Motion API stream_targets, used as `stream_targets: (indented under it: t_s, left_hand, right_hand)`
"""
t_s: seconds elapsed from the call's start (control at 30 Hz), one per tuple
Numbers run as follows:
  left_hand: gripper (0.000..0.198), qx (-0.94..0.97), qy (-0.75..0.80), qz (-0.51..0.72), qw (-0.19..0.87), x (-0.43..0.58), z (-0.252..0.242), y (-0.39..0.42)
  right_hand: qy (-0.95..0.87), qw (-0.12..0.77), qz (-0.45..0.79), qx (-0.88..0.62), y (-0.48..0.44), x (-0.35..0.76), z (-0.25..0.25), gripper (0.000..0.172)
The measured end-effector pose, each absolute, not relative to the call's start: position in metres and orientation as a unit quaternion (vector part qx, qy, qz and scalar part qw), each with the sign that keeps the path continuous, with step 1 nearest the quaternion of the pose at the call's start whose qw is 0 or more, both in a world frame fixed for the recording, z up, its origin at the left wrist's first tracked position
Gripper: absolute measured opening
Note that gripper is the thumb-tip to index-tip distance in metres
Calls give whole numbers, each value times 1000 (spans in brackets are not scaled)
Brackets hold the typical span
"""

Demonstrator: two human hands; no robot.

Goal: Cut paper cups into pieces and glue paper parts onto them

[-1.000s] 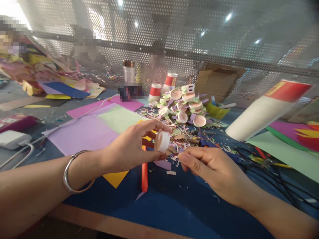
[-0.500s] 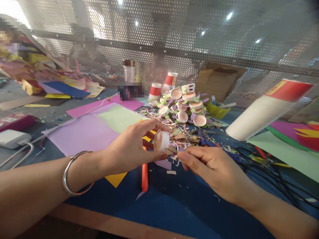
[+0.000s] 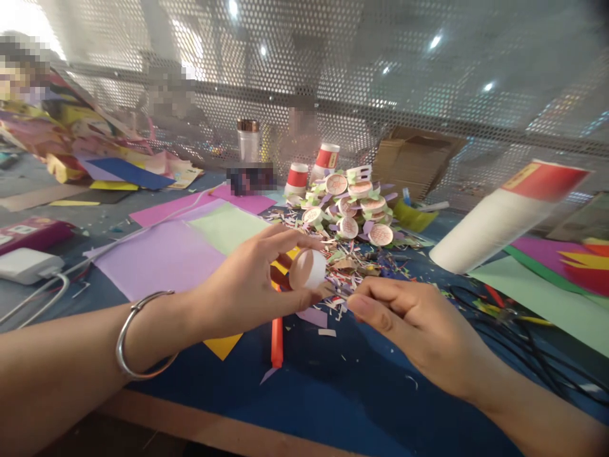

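Over a blue tabletop [image 3: 323,403], before a perforated metal screen [image 3: 342,70], holds a short white cup piece [image 3: 308,270] in the left hand [image 3: 252,273], with thumb and fingers curved only as wide as its sides, and with its tan face turned leftward. Now, just beside it, pinches a thin item [image 3: 341,294] in the right hand [image 3: 419,324], thumb against forefinger; too blurred to name, cannot tell about contact. Faces paper scraps [image 3: 349,263] just beyond the grip, then a heap of round printed pieces [image 3: 348,226]. Has an orange-red stick [image 3: 277,343] beneath the left fingers, purple paper [image 3: 164,254] further left, a leaning red-and-white cup stack [image 3: 495,219] off right.
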State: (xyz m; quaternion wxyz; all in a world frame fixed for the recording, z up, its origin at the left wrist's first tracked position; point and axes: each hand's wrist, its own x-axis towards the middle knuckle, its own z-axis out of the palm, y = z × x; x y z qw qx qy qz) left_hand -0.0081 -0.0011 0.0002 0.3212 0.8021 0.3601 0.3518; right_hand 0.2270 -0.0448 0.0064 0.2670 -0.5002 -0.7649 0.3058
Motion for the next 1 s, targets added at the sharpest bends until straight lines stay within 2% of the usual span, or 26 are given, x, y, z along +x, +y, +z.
stream_targets:
  t_s: [0.1,0.2,0.4,0.5,0.73,1.0]
  left_hand:
    - [50,781,357,284,427,-8,3,1]
    - [45,768,331,224,501,-7,5,-1]
    - [48,755,336,138,547,-2,2,-12]
    - [52,737,335,120,574,-1,0,-16]
    - [27,763,361,133,519,1,2,-25]
    - [21,790,391,164,443,2,3,-27]
  right_hand:
    - [-750,299,315,-498,-43,228,6,48]
    - [-742,326,293,-508,-43,226,2,34]
    - [-776,338,236,-477,-46,216,-3,13]
    - [-791,333,232,-458,-48,214,-4,9]
    - [-801,346,201,-445,-52,213,-4,9]
    - [-786,334,244,-460,-50,210,-4,18]
